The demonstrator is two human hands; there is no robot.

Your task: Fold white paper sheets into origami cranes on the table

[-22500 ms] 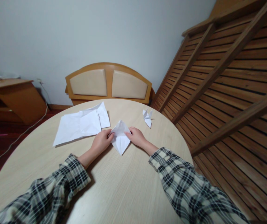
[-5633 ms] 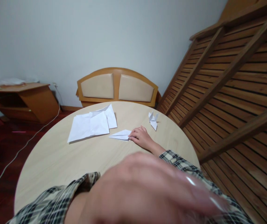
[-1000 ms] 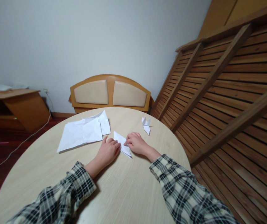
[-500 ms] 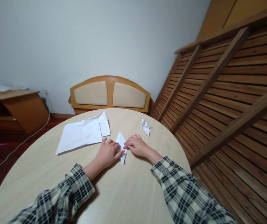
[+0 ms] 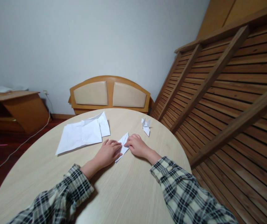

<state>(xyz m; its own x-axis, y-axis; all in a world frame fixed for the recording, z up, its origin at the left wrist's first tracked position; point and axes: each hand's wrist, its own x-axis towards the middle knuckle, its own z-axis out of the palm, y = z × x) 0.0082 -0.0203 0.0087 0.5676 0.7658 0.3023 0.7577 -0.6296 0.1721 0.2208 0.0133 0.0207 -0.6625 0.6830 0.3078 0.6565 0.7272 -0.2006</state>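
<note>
A small white piece of folded paper (image 5: 124,148), a narrow pointed diamond with a crease along its length, lies slanted on the table between my hands. My left hand (image 5: 108,151) rests over its left side, fingers stretched out and thumb apart, pressing on the paper. At its right edge is my right hand (image 5: 137,145), with the index fingertip on the paper and the other fingers curled in. The right thumb is hidden. Beyond my right hand stands a small folded paper figure (image 5: 146,126) with upright points.
Several white paper sheets (image 5: 79,134) lie overlapping on the left of the round wooden table (image 5: 133,189). Behind it stands a padded headboard (image 5: 110,93). A slatted wooden frame (image 5: 222,102) leans along the right. A cable (image 5: 16,149) trails over the floor at left.
The folded paper has turned clockwise, its far tip now pointing up and to the right. My left hand has shifted slightly; my right hand stays almost in place.
</note>
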